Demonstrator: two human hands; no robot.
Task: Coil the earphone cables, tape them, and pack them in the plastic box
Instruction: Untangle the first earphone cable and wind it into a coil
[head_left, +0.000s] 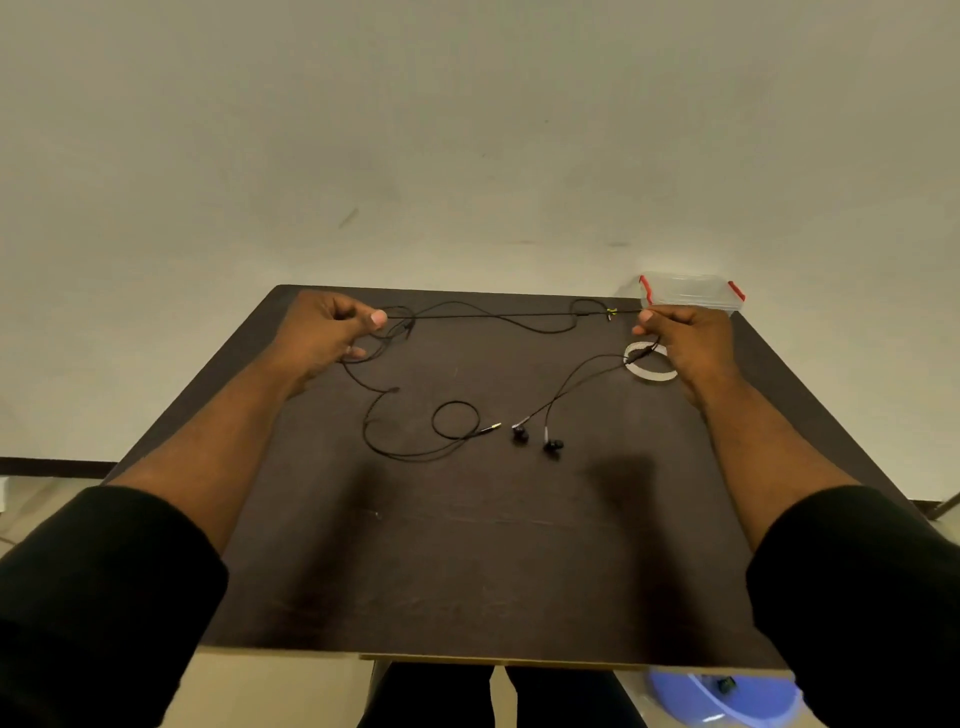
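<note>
Nearest us were our own black sleeves (104, 587), reaching out over the dark desk (467, 571). Our hands were well apart at the far side: the left hand (327, 327) pinched the earphone cable (498, 313) between thumb and fingers, with a few loose loops bunched beside it, and the right hand (685, 338) pinched the same cable near a small yellow-green marker (612, 313). Between the two pinches one stretch ran taut, its long axis lying left to right, along the far edge of the desk.

The rest of the cable lay slack on the desk. From the left hand it trailed toward us, curled once, and ended in the plug (491, 427), which pointed to the right. From the right hand two thin strands ran down to the earbuds (537, 439), which lay side by side at mid-desk, toward us.

We judged the task barely begun (straightening, not yet coiling). No finished coil showed, the tape roll (652, 364) lay flat just beside the right hand with cable crossing it, and the plastic box (691, 293) with red clips stood at the far right corner; whether it held anything we could not tell.
</note>
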